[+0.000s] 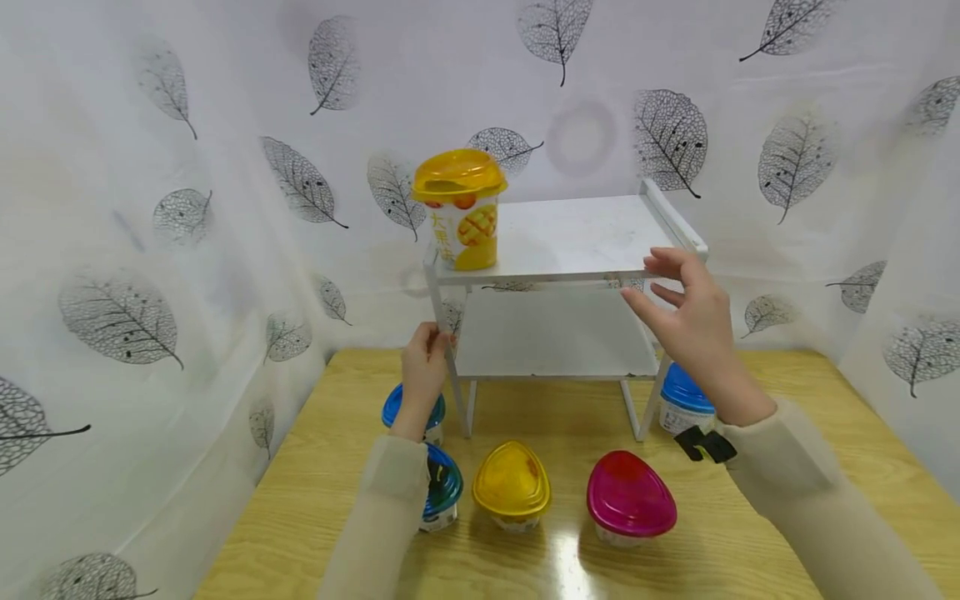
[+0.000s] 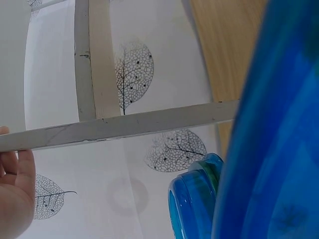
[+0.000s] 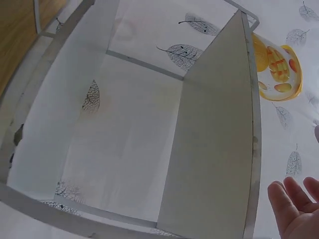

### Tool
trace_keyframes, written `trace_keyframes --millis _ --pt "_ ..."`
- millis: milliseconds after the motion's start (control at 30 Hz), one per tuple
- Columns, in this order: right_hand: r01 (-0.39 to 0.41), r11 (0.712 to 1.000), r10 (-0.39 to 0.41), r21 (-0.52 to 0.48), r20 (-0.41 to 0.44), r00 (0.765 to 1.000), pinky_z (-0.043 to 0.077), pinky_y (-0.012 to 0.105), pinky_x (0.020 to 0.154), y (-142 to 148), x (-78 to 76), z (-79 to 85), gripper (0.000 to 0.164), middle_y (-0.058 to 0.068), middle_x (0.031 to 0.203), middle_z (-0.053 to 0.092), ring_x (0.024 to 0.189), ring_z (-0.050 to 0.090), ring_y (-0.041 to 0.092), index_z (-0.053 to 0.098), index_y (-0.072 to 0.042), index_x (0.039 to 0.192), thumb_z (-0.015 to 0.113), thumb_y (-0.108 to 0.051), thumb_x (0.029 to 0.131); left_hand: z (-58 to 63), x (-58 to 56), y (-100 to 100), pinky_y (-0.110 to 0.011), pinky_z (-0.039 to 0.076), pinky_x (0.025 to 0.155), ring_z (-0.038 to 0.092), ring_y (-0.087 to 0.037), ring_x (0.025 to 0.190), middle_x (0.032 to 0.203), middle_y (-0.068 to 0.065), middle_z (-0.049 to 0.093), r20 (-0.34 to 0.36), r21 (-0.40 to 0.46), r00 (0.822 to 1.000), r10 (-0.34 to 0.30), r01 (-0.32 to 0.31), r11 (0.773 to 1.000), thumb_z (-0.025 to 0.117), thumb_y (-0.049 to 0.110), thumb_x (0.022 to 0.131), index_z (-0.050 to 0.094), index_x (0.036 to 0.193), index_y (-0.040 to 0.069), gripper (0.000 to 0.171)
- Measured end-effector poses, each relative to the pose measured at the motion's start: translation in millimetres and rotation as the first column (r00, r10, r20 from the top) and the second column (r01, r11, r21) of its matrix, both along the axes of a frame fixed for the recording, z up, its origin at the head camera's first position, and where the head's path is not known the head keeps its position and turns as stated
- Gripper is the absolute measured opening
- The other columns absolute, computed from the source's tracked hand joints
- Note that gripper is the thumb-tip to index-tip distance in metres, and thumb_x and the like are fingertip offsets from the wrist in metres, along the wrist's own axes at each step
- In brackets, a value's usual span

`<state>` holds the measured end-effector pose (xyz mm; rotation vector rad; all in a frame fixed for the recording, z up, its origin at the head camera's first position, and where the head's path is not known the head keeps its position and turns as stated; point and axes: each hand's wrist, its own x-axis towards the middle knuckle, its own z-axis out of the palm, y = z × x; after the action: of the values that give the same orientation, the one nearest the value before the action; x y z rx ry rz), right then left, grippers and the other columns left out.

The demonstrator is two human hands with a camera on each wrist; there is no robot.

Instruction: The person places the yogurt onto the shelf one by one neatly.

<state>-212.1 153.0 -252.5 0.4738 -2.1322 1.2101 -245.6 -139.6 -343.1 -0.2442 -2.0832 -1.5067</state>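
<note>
A white two-tier shelf rack (image 1: 577,237) stands on the table. On the front left corner of its top board is a white cup with a yellow lid and mango pictures (image 1: 467,225). My left hand (image 1: 425,371) grips the rack's left front post, below the cup. In the left wrist view, fingers (image 2: 25,172) bend around the pale bar. By the rack's right front corner my right hand (image 1: 693,321) is raised, its fingers spread and thumb apart, holding nothing. The right wrist view shows those fingers (image 3: 281,201) just off the top board's edge.
In front of the rack are a yellow-lidded cup (image 1: 512,483) and a pink-lidded cup (image 1: 630,496). Two blue-lidded cups stand at the left, the nearer one (image 1: 444,483) partly behind my sleeve. Another blue-lidded cup (image 1: 684,396) is beside the right leg. Leaf-patterned cloth (image 1: 225,275) surrounds the wooden table (image 1: 300,500).
</note>
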Motion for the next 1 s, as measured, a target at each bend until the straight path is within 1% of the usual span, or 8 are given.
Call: trace_keyframes --millis 167,267,400,500,667,800,900,1000 --pt "0.027 0.999 -0.026 0.043 -0.031 0.999 0.040 0.007 0.076 13 6.6 -19.1 0.046 0.016 0.107 0.055 0.097 0.050 0.006 0.047 0.005 0.116 0.068 -0.003 0.076 18.1 16.6 7 -0.044 0.049 0.071 0.058 -0.037 0.079 0.083 -0.027 0.058 0.011 -0.009 1.000 0.011 -0.011 1.000 0.046 -0.002 0.089 0.051 0.089 -0.012 0.011" --pt "0.044 0.998 -0.042 0.048 -0.055 0.998 0.039 0.004 0.073 21 9.9 -30.3 0.042 0.018 0.103 0.056 0.092 0.046 -0.005 0.050 0.008 0.110 0.069 0.002 0.074 10.5 9.6 4 -0.042 0.049 0.070 0.058 -0.035 0.078 0.082 -0.024 0.059 -0.005 -0.018 1.000 0.010 -0.010 1.000 0.047 -0.001 0.090 0.051 0.089 -0.011 0.011" --pt "0.040 0.998 -0.037 0.049 -0.051 0.998 0.038 0.003 0.071 32 14.9 -47.0 0.039 0.019 0.100 0.056 0.089 0.047 -0.005 0.053 0.009 0.105 0.069 0.008 0.070 -3.5 -3.3 -1 -0.040 0.050 0.068 0.059 -0.031 0.076 0.080 -0.020 0.061 -0.016 -0.015 1.000 0.010 -0.011 1.000 0.048 0.000 0.089 0.053 0.089 -0.009 0.010" --pt "0.025 0.998 -0.023 0.053 -0.038 0.999 0.039 0.003 0.069 41 17.0 -61.7 0.037 0.020 0.098 0.056 0.087 0.049 -0.008 0.054 0.009 0.104 0.069 0.008 0.070 -4.4 -4.5 -1 -0.040 0.050 0.068 0.059 -0.030 0.076 0.080 -0.019 0.061 -0.010 -0.008 1.000 0.013 -0.013 1.000 0.048 -0.001 0.089 0.053 0.089 -0.007 0.008" --pt "0.058 0.995 -0.058 0.085 -0.006 0.998 0.039 0.002 0.068 56 17.4 -87.2 0.029 0.021 0.095 0.057 0.086 0.047 -0.011 0.056 0.010 0.100 0.067 0.004 0.075 -4.6 -4.6 -1 -0.040 0.050 0.069 0.059 -0.030 0.076 0.081 -0.019 0.061 -0.008 -0.012 1.000 0.009 -0.009 1.000 0.048 0.001 0.090 0.053 0.089 -0.007 0.010" --pt "0.120 0.985 -0.127 0.127 0.053 0.990 0.041 0.004 0.066 69 13.5 -107.2 0.024 0.021 0.093 0.058 0.087 0.055 0.010 0.056 0.010 0.098 0.064 -0.004 0.080 -6.0 -3.9 -1 -0.039 0.050 0.070 0.060 -0.030 0.077 0.082 -0.019 0.061 0.002 -0.012 1.000 0.009 -0.009 1.000 0.048 0.004 0.090 0.053 0.090 -0.007 0.013" --pt "0.157 0.973 -0.178 0.170 0.115 0.977 0.050 0.022 0.066 77 8.3 -118.8 0.027 0.024 0.095 0.057 0.085 0.057 0.034 0.055 0.011 0.099 0.062 -0.010 0.083 -6.9 -4.5 -2 -0.039 0.050 0.070 0.060 -0.029 0.078 0.082 -0.019 0.061 0.007 -0.009 1.000 0.010 -0.010 1.000 0.048 0.006 0.090 0.053 0.090 -0.006 0.013" --pt "0.187 0.958 -0.229 0.219 0.187 0.955 0.048 0.044 0.069 83 1.7 -127.6 0.033 0.029 0.099 0.055 0.085 0.055 0.043 0.053 0.012 0.102 0.059 -0.015 0.085 -6.9 -5.5 -2 -0.039 0.050 0.069 0.060 -0.029 0.078 0.082 -0.019 0.061 0.004 -0.007 1.000 0.007 -0.007 1.000 0.048 0.006 0.091 0.053 0.090 -0.006 0.014"
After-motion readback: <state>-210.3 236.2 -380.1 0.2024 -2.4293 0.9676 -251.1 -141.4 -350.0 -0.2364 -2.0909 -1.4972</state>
